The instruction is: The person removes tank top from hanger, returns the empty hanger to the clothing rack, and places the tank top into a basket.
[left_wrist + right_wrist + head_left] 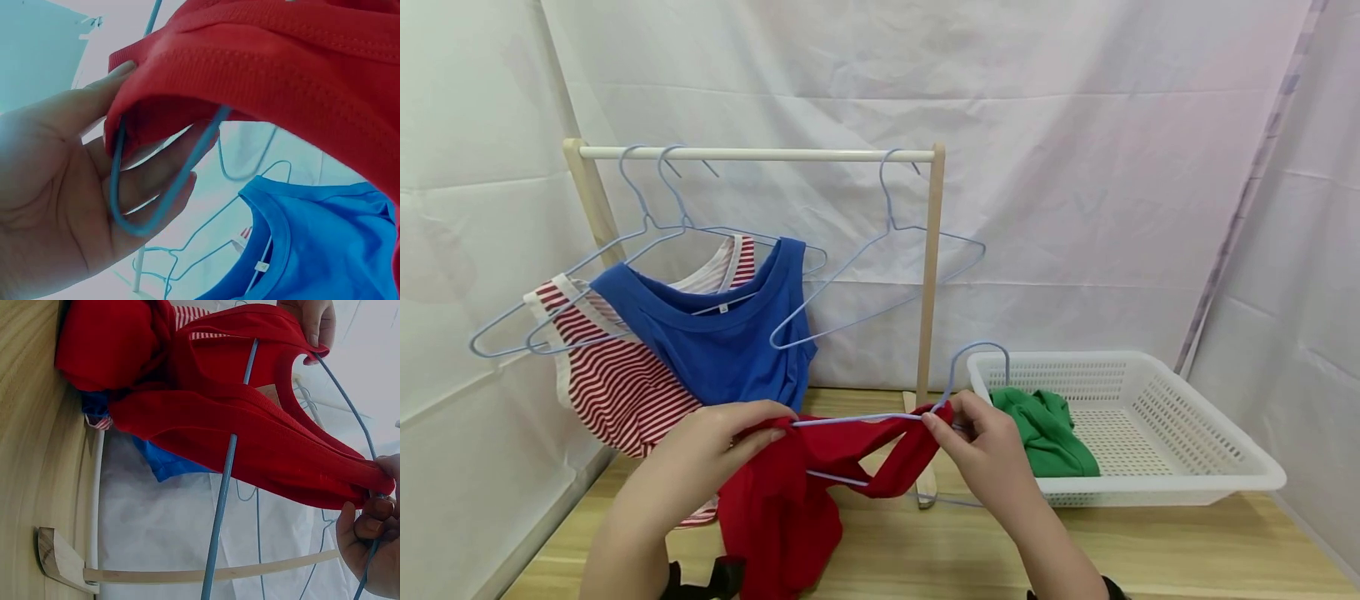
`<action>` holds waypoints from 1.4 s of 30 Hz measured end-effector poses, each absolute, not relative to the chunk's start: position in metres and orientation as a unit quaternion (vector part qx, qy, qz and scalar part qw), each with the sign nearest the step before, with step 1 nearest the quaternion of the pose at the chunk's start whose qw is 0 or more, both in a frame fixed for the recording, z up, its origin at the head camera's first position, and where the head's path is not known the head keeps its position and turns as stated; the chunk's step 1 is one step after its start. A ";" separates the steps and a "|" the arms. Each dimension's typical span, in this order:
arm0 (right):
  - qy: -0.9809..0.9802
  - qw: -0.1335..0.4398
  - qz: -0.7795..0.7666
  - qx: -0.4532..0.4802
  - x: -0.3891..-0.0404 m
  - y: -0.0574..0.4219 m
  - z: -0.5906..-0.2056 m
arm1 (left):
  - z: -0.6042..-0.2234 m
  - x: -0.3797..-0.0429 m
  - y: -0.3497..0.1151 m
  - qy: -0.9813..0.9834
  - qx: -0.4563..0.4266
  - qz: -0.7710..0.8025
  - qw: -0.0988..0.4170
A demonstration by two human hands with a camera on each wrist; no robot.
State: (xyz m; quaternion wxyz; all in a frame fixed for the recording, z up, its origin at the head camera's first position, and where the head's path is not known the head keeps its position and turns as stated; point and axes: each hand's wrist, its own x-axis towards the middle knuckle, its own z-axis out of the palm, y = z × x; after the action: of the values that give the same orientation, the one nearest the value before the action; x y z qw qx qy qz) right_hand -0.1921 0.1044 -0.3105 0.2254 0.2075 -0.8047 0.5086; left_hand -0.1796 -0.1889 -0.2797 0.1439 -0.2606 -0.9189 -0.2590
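A red tank top point(782, 508) hangs partly threaded on a light blue wire hanger point(857, 418), its lower part bunched toward the tabletop. My left hand point(730, 429) pinches one shoulder strap; in the left wrist view the hanger's rounded end point(140, 228) pokes out through that armhole, in front of the fingers. At the other shoulder my right hand point(988, 437) pinches the red fabric together with the hanger wire, just below the upright hook point(955, 367). From the right wrist view, the hanger's lower bar point(222, 512) passes through the top.
Behind stands a rack with a white rail point(790, 155), carrying a blue tank top point(737, 358), a red-and-white striped top point(625, 392) and a bare hanger point(889, 218). To the right, a white basket point(1165, 483) holds a green garment point(1045, 433) on the wooden table point(970, 558).
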 end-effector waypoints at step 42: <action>-0.798 0.285 0.506 0.158 -0.215 0.123 -0.332 | -0.288 -0.200 -0.228 -0.906 -0.095 -0.380 0.162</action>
State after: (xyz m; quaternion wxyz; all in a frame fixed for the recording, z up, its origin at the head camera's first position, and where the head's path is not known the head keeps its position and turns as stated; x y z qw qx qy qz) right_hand -0.2149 0.1232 -0.3317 0.2851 0.1583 -0.7983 0.5065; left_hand -0.2002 -0.2281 -0.2884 0.1619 -0.0953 -0.9056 -0.3803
